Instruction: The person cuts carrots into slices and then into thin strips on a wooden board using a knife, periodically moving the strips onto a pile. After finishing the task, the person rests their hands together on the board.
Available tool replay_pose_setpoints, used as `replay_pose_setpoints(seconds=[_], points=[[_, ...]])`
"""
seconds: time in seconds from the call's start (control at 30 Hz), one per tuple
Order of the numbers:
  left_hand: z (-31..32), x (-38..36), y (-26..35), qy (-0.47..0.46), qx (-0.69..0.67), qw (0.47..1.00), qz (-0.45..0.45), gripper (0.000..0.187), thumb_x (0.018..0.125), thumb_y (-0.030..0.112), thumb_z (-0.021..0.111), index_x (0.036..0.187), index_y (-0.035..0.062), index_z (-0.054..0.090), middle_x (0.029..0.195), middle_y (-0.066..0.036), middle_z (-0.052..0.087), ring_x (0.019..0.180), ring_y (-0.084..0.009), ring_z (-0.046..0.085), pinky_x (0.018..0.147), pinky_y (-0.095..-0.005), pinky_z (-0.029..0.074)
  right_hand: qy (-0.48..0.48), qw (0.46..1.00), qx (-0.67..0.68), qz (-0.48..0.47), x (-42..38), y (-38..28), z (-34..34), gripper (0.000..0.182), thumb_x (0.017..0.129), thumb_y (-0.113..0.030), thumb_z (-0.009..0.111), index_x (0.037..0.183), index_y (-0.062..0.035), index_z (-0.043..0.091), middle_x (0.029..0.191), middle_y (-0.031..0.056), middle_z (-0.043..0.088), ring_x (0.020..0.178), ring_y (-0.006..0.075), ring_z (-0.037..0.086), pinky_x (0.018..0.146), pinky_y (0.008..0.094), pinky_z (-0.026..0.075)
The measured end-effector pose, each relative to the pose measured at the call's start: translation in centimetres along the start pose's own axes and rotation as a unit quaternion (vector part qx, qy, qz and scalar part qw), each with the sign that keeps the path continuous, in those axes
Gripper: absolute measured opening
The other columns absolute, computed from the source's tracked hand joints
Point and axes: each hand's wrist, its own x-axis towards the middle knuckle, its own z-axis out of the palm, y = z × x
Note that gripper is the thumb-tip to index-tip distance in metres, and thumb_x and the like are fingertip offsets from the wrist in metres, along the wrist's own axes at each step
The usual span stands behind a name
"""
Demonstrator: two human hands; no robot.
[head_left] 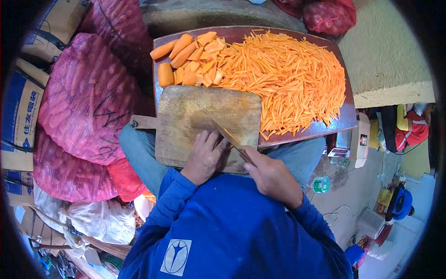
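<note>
While the right hand (274,176) is wrapped around the handle of a knife (227,136), its fingers clenched on the grip, the blade runs diagonally up and to the left across the wooden cutting board (186,116), with the tip pointing away from the person. Left hand (203,157) sits just left of the blade, fingers curled down and pressed onto the board right against the knife's flat. Honestly can't tell if there's a carrot slice pinned under those fingers, since the hand covers that spot; there's maybe a sliver of orange by the blade edge.

So the cutting point is right between the two hands, and the left one is the nearer to it, basically touching the blade.

Beyond the board, on the dark wooden table (346,116), there's a huge heap of carrot sticks (288,79) on the right and a smaller bunch of carrot chunks (188,58) on the left, long axes mostly slanting up-right. Big red mesh sacks (86,97) are stacked off to the person's left, well apart from the board.
</note>
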Motion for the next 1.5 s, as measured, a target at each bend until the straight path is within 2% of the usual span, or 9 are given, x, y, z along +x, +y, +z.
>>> replay_pose_setpoints(seconds=[0.07, 0.4, 0.47, 0.57, 0.67, 0.77, 1.1, 1.27, 1.5], points=[[-0.1, 0.2, 0.2, 0.006, -0.017, 1.000, -0.004, 0.043, 0.088, 0.010, 0.068, 0.129, -0.0019, 0.070, 0.126, -0.018, 0.062, 0.106, -0.0366, 0.057, 0.094, -0.0470, 0.048, -0.006, 0.999, -0.036, 0.011, -1.7, 0.0, -0.3, 0.044, 0.109, -0.021, 0.062, 0.148, -0.0060, 0.050, 0.104, 0.0292, 0.074, 0.092, 0.0509, 0.074, 0.075, 0.0592, 0.060], [0.4, -0.1, -0.3, 0.000, -0.005, 1.000, 0.020, 0.039, 0.085, 0.010, 0.070, 0.121, -0.0039, 0.074, 0.124, -0.016, 0.064, 0.106, -0.0358, 0.057, 0.094, -0.0476, 0.049, 0.018, 1.000, -0.021, -0.015, 0.4, 0.9, 1.4, 0.049, 0.109, -0.022, 0.062, 0.153, -0.0052, 0.047, 0.106, 0.0307, 0.074, 0.095, 0.0512, 0.073, 0.077, 0.0611, 0.059], [0.4, -0.1, -0.3, 0.023, 0.000, 0.999, 0.027, 0.039, 0.084, 0.010, 0.070, 0.120, -0.0035, 0.074, 0.123, -0.016, 0.064, 0.107, -0.0357, 0.058, 0.093, -0.0472, 0.049, 0.009, 1.000, -0.027, 0.006, 0.1, 0.2, 1.1, 0.046, 0.106, -0.015, 0.065, 0.150, -0.0066, 0.052, 0.118, 0.0305, 0.072, 0.107, 0.0517, 0.071, 0.086, 0.0573, 0.059], [0.7, -0.4, -0.4, 0.024, -0.011, 1.000, 0.018, 0.038, 0.085, 0.011, 0.070, 0.120, -0.0025, 0.075, 0.121, -0.015, 0.065, 0.107, -0.0354, 0.058, 0.093, -0.0469, 0.050, -0.051, 0.994, -0.028, 0.090, -1.3, -2.1, -0.8, 0.045, 0.106, -0.015, 0.063, 0.149, -0.0060, 0.052, 0.117, 0.0309, 0.072, 0.105, 0.0522, 0.070, 0.086, 0.0588, 0.057], [0.2, 0.0, -0.1, 0.030, -0.013, 0.999, 0.017, 0.036, 0.085, 0.010, 0.071, 0.119, -0.0016, 0.075, 0.119, -0.015, 0.065, 0.106, -0.0349, 0.058, 0.092, -0.0464, 0.050, -0.030, 0.998, -0.058, 0.026, -1.1, -0.7, 0.2, 0.050, 0.109, -0.019, 0.060, 0.153, -0.0015, 0.044, 0.100, 0.0310, 0.074, 0.089, 0.0500, 0.073, 0.074, 0.0593, 0.059], [0.4, -0.2, -0.2, 0.027, -0.004, 0.999, 0.027, 0.035, 0.086, 0.010, 0.072, 0.119, -0.0015, 0.075, 0.118, -0.015, 0.064, 0.105, -0.0343, 0.058, 0.091, -0.0463, 0.049, 0.024, 0.998, -0.040, -0.040, 1.2, 0.5, 1.6, 0.046, 0.109, -0.019, 0.060, 0.150, -0.0028, 0.046, 0.102, 0.0315, 0.074, 0.094, 0.0502, 0.074, 0.077, 0.0591, 0.059], [0.1, -0.5, -0.3, 0.027, 0.007, 0.999, 0.021, 0.037, 0.083, 0.011, 0.075, 0.118, -0.0005, 0.076, 0.115, -0.014, 0.064, 0.103, -0.0339, 0.058, 0.091, -0.0475, 0.048, -0.024, 0.998, -0.047, 0.015, -0.6, -0.6, 0.6, 0.044, 0.108, -0.018, 0.061, 0.147, -0.0019, 0.048, 0.099, 0.0318, 0.072, 0.095, 0.0494, 0.073, 0.079, 0.0578, 0.059], [0.3, -0.5, -0.2, 0.043, 0.001, 0.999, 0.015, 0.040, 0.083, 0.011, 0.074, 0.122, 0.0002, 0.074, 0.116, -0.015, 0.064, 0.105, -0.0347, 0.059, 0.092, -0.0477, 0.048, 0.010, 0.999, -0.020, -0.034, 3.1, 0.3, 1.9, 0.045, 0.107, -0.020, 0.063, 0.147, -0.0031, 0.049, 0.104, 0.0313, 0.074, 0.096, 0.0505, 0.073, 0.079, 0.0600, 0.059], [0.6, -0.7, -0.3, 0.061, -0.020, 0.998, 0.018, 0.044, 0.079, 0.008, 0.078, 0.123, 0.0023, 0.072, 0.116, -0.017, 0.063, 0.105, -0.0392, 0.058, 0.088, -0.0510, 0.048, -0.007, 0.999, -0.048, 0.008, -1.5, -0.3, 0.6, 0.047, 0.107, -0.019, 0.063, 0.149, -0.0024, 0.048, 0.105, 0.0308, 0.074, 0.093, 0.0506, 0.073, 0.077, 0.0603, 0.059]])
